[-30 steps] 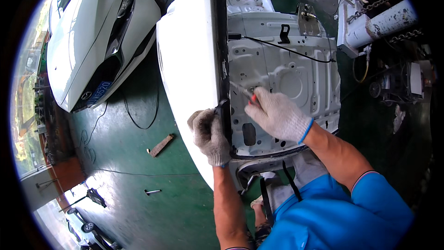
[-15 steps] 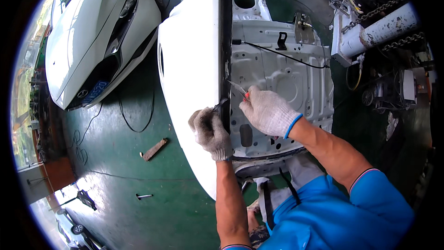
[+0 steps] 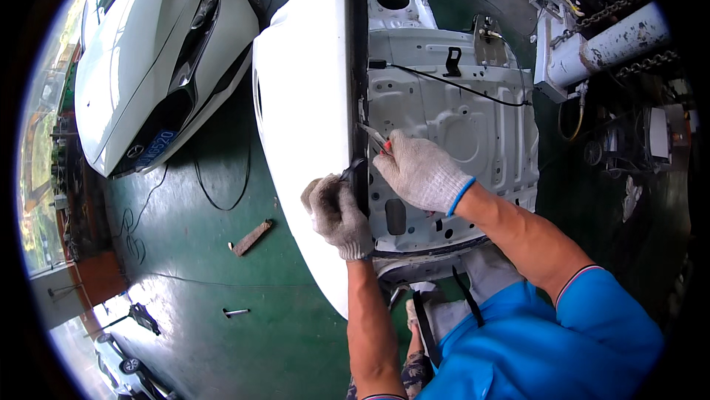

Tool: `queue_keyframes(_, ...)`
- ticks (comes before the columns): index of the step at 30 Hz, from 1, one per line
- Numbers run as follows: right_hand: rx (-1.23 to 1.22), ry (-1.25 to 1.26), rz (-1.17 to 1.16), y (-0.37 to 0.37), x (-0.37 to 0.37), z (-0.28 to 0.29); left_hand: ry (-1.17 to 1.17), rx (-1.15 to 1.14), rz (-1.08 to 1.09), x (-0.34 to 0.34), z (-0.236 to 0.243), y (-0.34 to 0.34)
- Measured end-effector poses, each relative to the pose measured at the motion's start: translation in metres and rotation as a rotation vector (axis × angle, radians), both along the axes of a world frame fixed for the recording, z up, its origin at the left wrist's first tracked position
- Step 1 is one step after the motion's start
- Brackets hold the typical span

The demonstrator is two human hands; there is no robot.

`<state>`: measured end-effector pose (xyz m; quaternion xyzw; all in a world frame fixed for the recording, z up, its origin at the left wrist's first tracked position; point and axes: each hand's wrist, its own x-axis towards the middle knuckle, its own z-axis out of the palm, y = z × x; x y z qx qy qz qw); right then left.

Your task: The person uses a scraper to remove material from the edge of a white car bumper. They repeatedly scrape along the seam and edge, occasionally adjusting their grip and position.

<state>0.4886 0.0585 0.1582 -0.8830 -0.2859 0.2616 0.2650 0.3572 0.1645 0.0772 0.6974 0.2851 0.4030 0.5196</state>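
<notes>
The gloved left hand (image 3: 336, 215) pinches a black strip (image 3: 354, 168) at the right edge of the white car panel (image 3: 314, 104), while the gloved right hand (image 3: 421, 171) is closed around a slim tool (image 3: 373, 136) with red on it, its tip at that same edge, beyond the left hand

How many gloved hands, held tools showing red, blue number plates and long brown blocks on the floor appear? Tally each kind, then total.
Gloved hands: 2
Held tool showing red: 1
Blue number plate: 1
Long brown block: 1
Total: 5
</notes>
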Motion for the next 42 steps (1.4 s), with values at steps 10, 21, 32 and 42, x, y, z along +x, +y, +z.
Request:
queue_keyframes(10,-0.131,0.126,0.056,-0.009,-0.026,0.004,0.038,0.051,-0.014,0.001,0.003,0.001)
queue_keyframes(21,-0.104,0.002,0.106,-0.008,0.006,0.020,0.040,0.145,0.030,-0.004,-0.013,0.005)
queue_keyframes(32,-0.239,0.028,0.171,-0.010,-0.017,0.028,0.043,0.188,0.043,-0.004,-0.008,0.005)
queue_keyframes(42,-0.337,-0.082,0.115,0.005,-0.008,0.036,0.025,0.211,0.070,-0.007,-0.004,0.005)
